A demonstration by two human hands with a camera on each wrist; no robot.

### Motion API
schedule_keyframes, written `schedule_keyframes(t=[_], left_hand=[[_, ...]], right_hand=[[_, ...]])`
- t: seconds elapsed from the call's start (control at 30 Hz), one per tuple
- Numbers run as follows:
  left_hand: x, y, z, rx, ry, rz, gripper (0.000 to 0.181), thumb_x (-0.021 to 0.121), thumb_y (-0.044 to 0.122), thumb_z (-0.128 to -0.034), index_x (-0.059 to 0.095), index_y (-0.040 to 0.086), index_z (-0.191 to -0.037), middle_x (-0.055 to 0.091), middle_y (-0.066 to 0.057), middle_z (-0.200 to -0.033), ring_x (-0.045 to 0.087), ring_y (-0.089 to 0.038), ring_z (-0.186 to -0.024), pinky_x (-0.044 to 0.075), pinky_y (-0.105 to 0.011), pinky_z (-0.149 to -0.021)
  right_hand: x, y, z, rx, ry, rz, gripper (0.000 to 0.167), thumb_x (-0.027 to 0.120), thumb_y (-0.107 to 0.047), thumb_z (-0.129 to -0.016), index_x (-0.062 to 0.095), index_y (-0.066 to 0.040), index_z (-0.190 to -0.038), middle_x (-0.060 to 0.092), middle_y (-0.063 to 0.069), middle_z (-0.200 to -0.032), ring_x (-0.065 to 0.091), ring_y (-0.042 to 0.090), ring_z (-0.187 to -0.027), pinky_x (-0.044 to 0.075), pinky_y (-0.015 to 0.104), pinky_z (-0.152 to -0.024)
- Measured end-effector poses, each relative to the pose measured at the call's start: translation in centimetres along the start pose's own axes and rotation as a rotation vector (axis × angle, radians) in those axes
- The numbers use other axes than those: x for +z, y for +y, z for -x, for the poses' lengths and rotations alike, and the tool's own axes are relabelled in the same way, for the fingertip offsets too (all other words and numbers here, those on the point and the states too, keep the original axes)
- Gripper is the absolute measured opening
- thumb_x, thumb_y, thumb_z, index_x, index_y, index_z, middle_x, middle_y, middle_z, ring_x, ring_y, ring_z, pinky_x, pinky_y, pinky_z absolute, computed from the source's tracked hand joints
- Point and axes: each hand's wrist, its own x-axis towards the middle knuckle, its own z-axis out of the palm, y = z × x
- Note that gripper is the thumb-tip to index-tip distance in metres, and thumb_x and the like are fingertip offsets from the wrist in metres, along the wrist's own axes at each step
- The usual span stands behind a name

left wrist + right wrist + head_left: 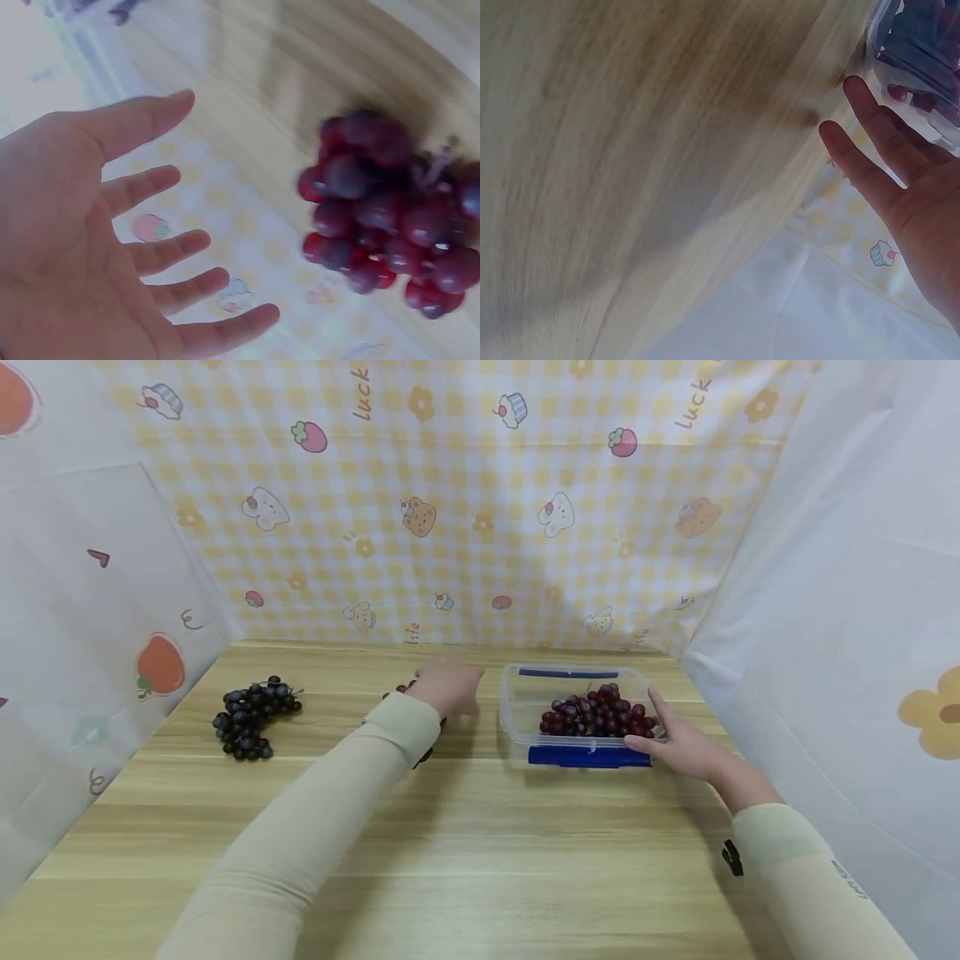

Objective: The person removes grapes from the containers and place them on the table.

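Observation:
My left hand (448,687) hovers over the middle of the table, fingers spread and holding nothing. Beside it in the left wrist view lies a bunch of red grapes (382,210), apart from the fingertips; the forearm mostly hides it in the head view. To the right is a clear plastic container (513,747) with blue side clips. Another bunch of red grapes (596,714) lies inside. My right hand (686,747) rests against the container's right side, thumb by the front rim, fingers mostly straight. Contact of each finger is hard to make out.
A bunch of black grapes (251,718) lies on the wooden table (480,860) at the far left. A yellow checked cloth (480,527) hangs behind the table. White sheets (840,568) stand along both sides.

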Motion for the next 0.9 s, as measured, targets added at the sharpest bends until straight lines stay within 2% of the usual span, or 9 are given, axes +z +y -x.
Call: schedule_keyframes(t=[0.1,0.27,0.37,0.47,0.63,0.77,0.9], left_hand=[[-0.6,1.0,-0.1,0.049,0.018,0.01,0.065,0.063,0.013,-0.1009,0.046,0.022,-0.162,0.045,-0.012,-0.168,0.035,-0.042,-0.157,0.034,-0.076,-0.12],[-1.6,2.7,-0.1,0.141,0.04,-0.028,0.061,0.062,0.009,-0.0996,0.05,0.017,-0.159,0.052,-0.011,-0.163,0.04,-0.038,-0.156,0.035,-0.059,-0.128],[-2.0,3.8,-0.4,0.187,0.03,-0.022,0.06,0.063,0.007,-0.0993,0.052,0.015,-0.158,0.055,-0.01,-0.161,0.045,-0.036,-0.153,0.038,-0.053,-0.128],[-1.9,5.2,-1.0,0.221,0.022,-0.017,0.057,0.062,0.003,-0.0979,0.056,0.014,-0.153,0.059,-0.009,-0.156,0.054,-0.032,-0.145,0.047,-0.048,-0.121],[-1.4,8.0,-2.0,0.29,-0.031,-0.054,0.051,0.057,0.004,-0.1022,0.056,0.015,-0.152,0.063,-0.005,-0.152,0.063,-0.026,-0.135,0.053,-0.04,-0.114],[-0.7,9.8,-2.7,0.367,-0.087,-0.071,0.046,0.056,0.023,-0.1106,0.053,0.017,-0.156,0.061,-0.002,-0.154,0.063,-0.021,-0.135,0.053,-0.039,-0.114],[0.0,10.8,-3.5,0.437,-0.141,-0.042,0.051,0.056,0.033,-0.1116,0.049,0.019,-0.16,0.057,0.001,-0.16,0.064,-0.017,-0.135,0.052,-0.035,-0.113]], right_hand=[[0.0,0.0,-0.1,0.001,0.0,0.005,0.116,0.058,-0.069,-0.101,-0.02,-0.018,-0.169,0.023,0.039,-0.169,0.056,0.057,-0.135,0.043,0.074,-0.112],[0.0,0.0,-0.1,-0.001,0.0,0.006,0.116,0.058,-0.068,-0.101,-0.02,-0.016,-0.169,0.024,0.04,-0.168,0.056,0.058,-0.135,0.043,0.074,-0.112],[0.0,0.1,0.0,-0.003,-0.001,0.003,0.115,0.058,-0.068,-0.101,-0.02,-0.016,-0.169,0.025,0.04,-0.168,0.057,0.057,-0.135,0.044,0.073,-0.112],[-0.1,0.1,0.0,-0.005,-0.003,-0.004,0.115,0.058,-0.067,-0.102,-0.02,-0.015,-0.169,0.028,0.04,-0.167,0.057,0.057,-0.134,0.045,0.073,-0.11],[-0.1,0.1,0.1,-0.003,-0.006,-0.012,0.115,0.057,-0.067,-0.102,-0.02,-0.016,-0.169,0.026,0.04,-0.167,0.056,0.057,-0.135,0.045,0.073,-0.11],[-0.1,0.1,0.1,-0.003,-0.002,-0.01,0.115,0.057,-0.067,-0.102,-0.02,-0.015,-0.169,0.02,0.039,-0.17,0.054,0.059,-0.137,0.042,0.075,-0.112],[0.0,0.1,0.0,-0.004,0.005,-0.013,0.115,0.058,-0.067,-0.102,-0.02,-0.015,-0.169,0.028,0.041,-0.166,0.056,0.057,-0.136,0.044,0.073,-0.112]])
